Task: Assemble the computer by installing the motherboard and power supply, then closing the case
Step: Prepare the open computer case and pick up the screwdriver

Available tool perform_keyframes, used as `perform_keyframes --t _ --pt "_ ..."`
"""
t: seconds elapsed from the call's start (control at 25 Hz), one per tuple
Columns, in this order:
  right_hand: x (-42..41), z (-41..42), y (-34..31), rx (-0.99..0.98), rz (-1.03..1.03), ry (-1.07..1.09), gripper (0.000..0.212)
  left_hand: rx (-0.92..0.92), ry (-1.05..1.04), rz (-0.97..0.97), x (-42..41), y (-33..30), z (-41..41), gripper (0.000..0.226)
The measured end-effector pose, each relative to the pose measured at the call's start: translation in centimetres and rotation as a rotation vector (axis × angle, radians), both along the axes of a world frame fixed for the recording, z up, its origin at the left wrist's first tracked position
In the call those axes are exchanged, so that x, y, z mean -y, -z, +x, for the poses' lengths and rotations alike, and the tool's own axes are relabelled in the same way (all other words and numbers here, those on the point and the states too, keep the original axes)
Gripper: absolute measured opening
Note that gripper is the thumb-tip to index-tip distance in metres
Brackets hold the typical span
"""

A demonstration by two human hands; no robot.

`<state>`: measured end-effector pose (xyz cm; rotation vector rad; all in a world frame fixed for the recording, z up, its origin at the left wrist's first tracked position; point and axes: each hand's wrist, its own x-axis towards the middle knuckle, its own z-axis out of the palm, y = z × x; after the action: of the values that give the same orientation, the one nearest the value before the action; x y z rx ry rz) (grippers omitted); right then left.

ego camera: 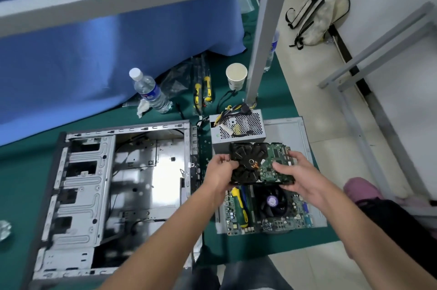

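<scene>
An open, empty computer case [132,171] lies on its side on the green mat at the left. To its right, the grey power supply [238,129] with its cable bundle sits behind the motherboard [272,214], which rests on the grey side panel [288,129]. Both hands hold a graphics card [257,162] with a black fan above the motherboard. My left hand [220,169] grips its left end and my right hand [295,171] grips its right end. A yellow-handled screwdriver [240,207] lies on the motherboard.
A water bottle [151,91], a paper cup [236,76] and bagged yellow screwdrivers [201,91] stand behind the case. A grey frame leg [262,36] rises by the power supply. A blue curtain hangs at the left, and a bag [314,17] lies by the wall.
</scene>
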<state>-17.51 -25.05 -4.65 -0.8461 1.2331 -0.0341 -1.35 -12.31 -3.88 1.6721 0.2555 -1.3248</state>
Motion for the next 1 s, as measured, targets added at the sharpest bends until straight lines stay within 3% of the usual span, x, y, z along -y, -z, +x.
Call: perform_keyframes --t 0.08,0.24,0.64,0.8,1.0 --pt "-1.7 0.3 -1.2 0.108 0.027 0.005 0.096 0.052 0.074 -0.068 -1.0 -1.8 1.9 0.011" --pt "-5.3 2.6 -3.7 0.260 -0.067 -0.073 0.081 0.160 0.127 -0.138 -3.7 -4.3 5.5 0.009" --pt "-14.9 12.1 -6.1 0.262 -0.041 0.057 0.043 0.082 0.059 -0.173 -14.6 -4.4 13.4 0.004" --pt "-18.8 15.8 -6.1 0.260 -0.008 0.036 0.042 0.103 0.143 -0.168 -18.7 -4.0 17.1 0.010" --pt "-22.4 20.2 -5.8 0.266 -0.138 0.052 0.041 0.263 0.304 -0.182 -22.2 -3.5 20.9 0.033"
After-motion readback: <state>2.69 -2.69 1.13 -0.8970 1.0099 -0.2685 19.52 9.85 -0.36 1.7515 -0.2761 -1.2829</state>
